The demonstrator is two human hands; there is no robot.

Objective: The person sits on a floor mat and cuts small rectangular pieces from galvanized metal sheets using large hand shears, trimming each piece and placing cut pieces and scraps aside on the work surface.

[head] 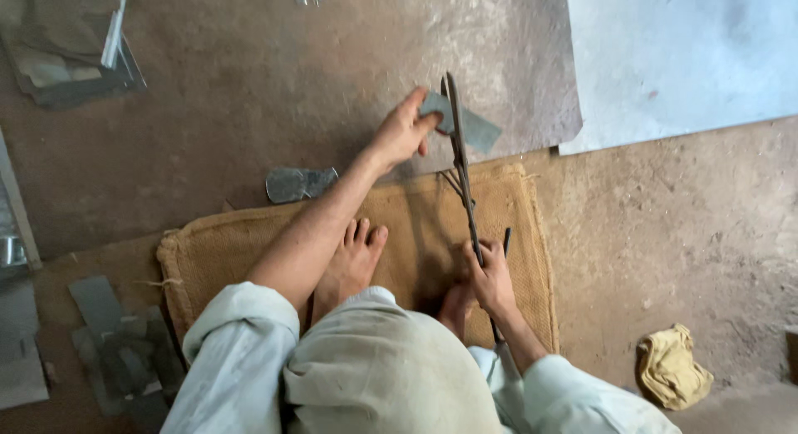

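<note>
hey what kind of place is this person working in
Probably a small floor-level sheet-metal workshop: long metal shears cutting a grey metal piece, a large pale metal sheet on the dirt floor, and cut grey offcuts beside the burlap mat.

Dull grey metal piece (470,126), coarse burlap mat (249,251)

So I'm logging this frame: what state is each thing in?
Shears: blades parted around the metal piece.
Metal piece: held between the blades.
Left hand: gripping the piece.
Right hand: closed on the shears' handle.
Sack mat: flat, edges rolled.
Yellow cloth: crumpled.
</note>
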